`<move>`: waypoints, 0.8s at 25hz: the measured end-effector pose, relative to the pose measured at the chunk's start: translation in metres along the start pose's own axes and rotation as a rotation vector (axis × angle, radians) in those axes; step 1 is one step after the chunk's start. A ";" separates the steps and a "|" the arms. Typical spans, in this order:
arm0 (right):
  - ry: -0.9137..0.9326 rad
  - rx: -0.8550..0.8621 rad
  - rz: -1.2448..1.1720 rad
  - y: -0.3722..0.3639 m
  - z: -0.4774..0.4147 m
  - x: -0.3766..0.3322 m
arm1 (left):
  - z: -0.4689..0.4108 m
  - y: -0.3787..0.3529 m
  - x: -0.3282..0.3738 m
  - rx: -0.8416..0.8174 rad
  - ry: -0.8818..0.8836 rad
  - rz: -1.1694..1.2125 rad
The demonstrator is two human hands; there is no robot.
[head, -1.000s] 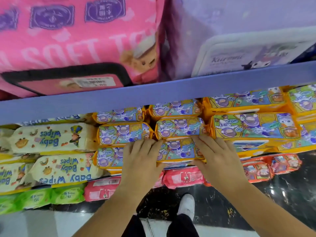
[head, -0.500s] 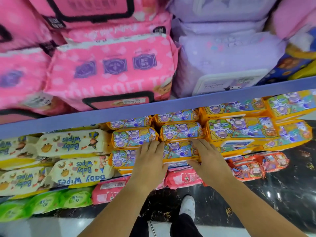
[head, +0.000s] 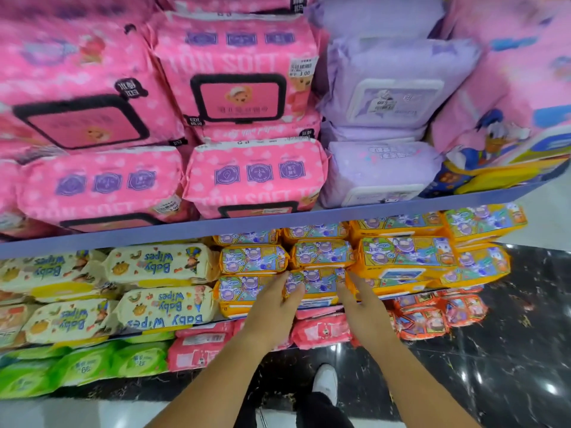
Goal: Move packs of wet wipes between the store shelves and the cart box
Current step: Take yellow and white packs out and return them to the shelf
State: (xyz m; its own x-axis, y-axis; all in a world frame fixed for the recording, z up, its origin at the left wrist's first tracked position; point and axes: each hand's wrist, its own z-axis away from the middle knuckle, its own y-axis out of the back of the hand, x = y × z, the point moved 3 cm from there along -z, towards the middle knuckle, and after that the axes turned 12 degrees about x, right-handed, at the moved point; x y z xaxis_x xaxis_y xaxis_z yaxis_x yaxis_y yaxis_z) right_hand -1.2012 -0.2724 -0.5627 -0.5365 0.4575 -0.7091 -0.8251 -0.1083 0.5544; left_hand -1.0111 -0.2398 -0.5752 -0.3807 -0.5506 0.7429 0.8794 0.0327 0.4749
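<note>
Left hand (head: 272, 305) and right hand (head: 363, 307), fingers straight, press opposite ends of orange wipes pack (head: 315, 284); placement unchanged from before.

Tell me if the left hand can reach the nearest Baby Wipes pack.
Probably yes: the nearest Baby Wipes pack lies uncovered in the front row, just left of the left hand.

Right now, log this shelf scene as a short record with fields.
left hand: fingers straight, touching the left end of the orange pack
right hand: fingers straight, touching that pack's right end
orange pack: front row, among like packs, below the blue shelf board
on the board: pink packs, lilac packs
left of the orange packs: cream Baby Wipes packs
lowest row at left: green packs
</note>
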 end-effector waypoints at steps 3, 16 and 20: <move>-0.048 -0.044 -0.090 0.008 0.013 -0.010 | 0.020 0.008 0.006 -0.006 0.141 0.154; 0.246 -0.533 0.145 -0.062 0.136 -0.118 | 0.198 0.168 -0.060 0.557 0.372 0.529; 0.391 -0.695 0.219 -0.143 0.217 -0.171 | 0.258 0.241 -0.114 0.723 0.401 0.659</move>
State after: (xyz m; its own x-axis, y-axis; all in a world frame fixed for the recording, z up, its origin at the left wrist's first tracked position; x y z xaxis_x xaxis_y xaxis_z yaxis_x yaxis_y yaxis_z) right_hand -0.9536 -0.1438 -0.4262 -0.6150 0.0360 -0.7877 -0.5468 -0.7392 0.3931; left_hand -0.8295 0.0461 -0.4239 0.3481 -0.4740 0.8088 0.4484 0.8418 0.3003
